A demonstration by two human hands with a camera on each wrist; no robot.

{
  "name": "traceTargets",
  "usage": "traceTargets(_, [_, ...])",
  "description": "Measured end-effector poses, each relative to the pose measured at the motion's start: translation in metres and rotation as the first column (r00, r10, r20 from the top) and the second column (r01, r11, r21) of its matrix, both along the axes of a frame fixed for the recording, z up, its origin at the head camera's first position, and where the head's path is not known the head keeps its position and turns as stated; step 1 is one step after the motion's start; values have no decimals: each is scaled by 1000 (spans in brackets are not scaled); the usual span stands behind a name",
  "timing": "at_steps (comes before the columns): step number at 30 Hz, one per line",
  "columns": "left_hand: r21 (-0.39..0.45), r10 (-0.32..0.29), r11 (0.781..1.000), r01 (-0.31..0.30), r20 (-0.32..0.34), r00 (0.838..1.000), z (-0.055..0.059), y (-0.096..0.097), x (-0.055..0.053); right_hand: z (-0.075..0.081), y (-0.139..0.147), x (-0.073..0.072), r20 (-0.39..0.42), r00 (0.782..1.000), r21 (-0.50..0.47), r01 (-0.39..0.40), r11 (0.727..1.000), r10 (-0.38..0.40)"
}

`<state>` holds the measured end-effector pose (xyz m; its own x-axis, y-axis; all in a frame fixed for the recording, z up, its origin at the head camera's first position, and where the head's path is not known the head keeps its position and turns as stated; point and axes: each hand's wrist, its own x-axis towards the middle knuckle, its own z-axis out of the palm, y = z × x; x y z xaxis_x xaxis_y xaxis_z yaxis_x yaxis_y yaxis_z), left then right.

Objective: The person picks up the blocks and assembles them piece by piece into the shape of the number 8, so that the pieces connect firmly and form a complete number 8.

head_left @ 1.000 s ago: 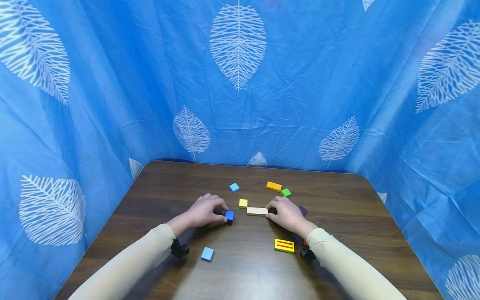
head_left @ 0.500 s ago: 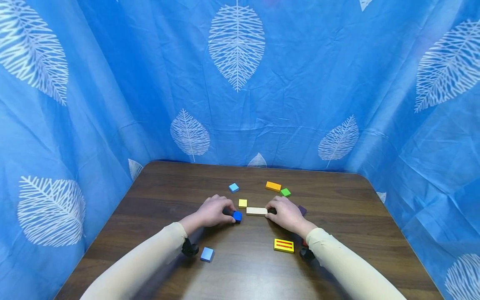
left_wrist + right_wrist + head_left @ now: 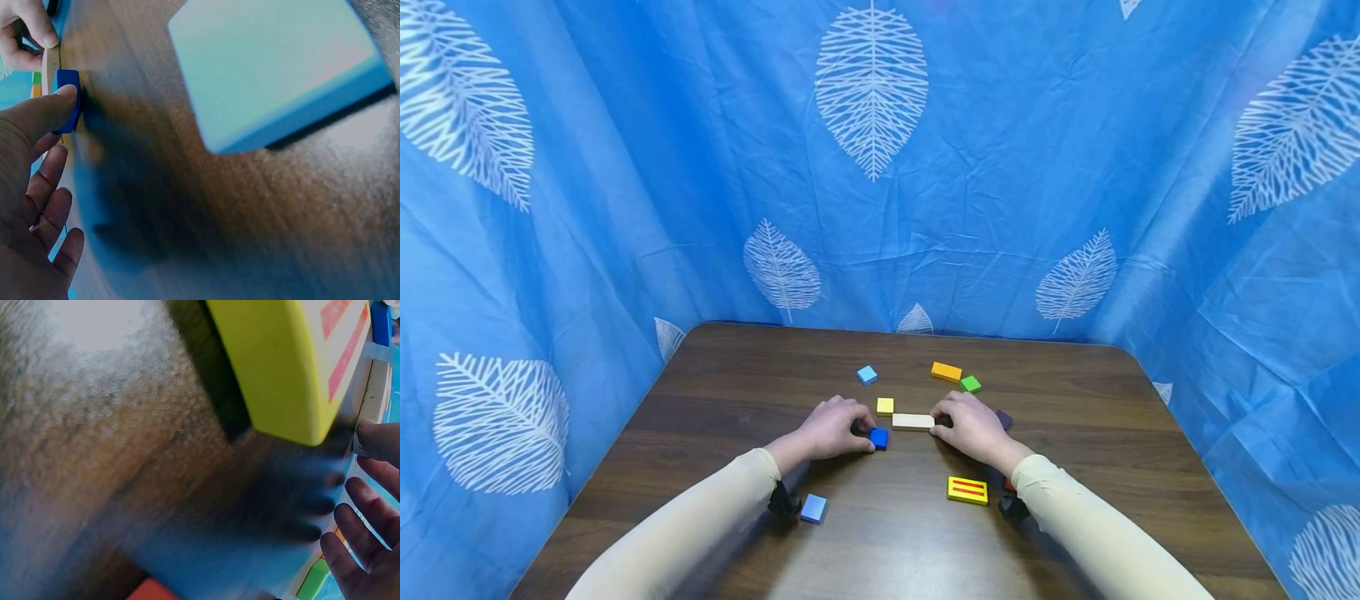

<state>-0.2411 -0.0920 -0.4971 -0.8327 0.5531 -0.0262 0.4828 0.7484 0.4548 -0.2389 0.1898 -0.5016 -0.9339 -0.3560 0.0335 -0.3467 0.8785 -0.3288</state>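
My left hand (image 3: 833, 427) pinches a small dark blue block (image 3: 879, 439) between thumb and fingers, low over the table. In the left wrist view the thumb lies on the near face of this blue block (image 3: 70, 119), and the other fingers are loosely bent. The block is just below the left end of a long pale wooden block (image 3: 912, 422). My right hand (image 3: 973, 427) pinches that wooden block's right end; the right wrist view shows the thumb on the wooden block (image 3: 375, 390). A small yellow block (image 3: 885, 407) sits at the wooden block's far left corner.
On the brown table (image 3: 737, 367), a light blue block (image 3: 867, 375), an orange one (image 3: 947, 372) and a green one (image 3: 970, 384) lie farther back. A purple block (image 3: 1003, 419) and a red block (image 3: 151, 591) lie by the right arm. Nearer are a red-striped yellow block (image 3: 967, 491) and another light blue block (image 3: 814, 508).
My left hand has moved right, carrying the dark blue block from left of the wooden block to just below its left end. The right hand has stayed on the wooden block.
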Motion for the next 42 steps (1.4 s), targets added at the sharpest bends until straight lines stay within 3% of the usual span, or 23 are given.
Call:
traceTargets(15, [13, 63, 998, -64, 28, 998, -4, 4, -1, 1, 2, 0, 9, 1000, 2, 6, 1000, -6])
traceTargets(27, [15, 47, 999, -46, -10, 999, -5, 6, -2, 0, 2, -2, -3, 1000, 0, -7, 1000, 7])
traceTargets(37, [14, 49, 999, -49, 16, 999, -1, 8, 0, 0, 3, -2, 4, 1000, -2, 1, 1000, -1])
traceTargets(42, [10, 42, 999, -42, -1, 999, -1, 9, 0, 1, 3, -1, 1, 1000, -13, -4, 1000, 4])
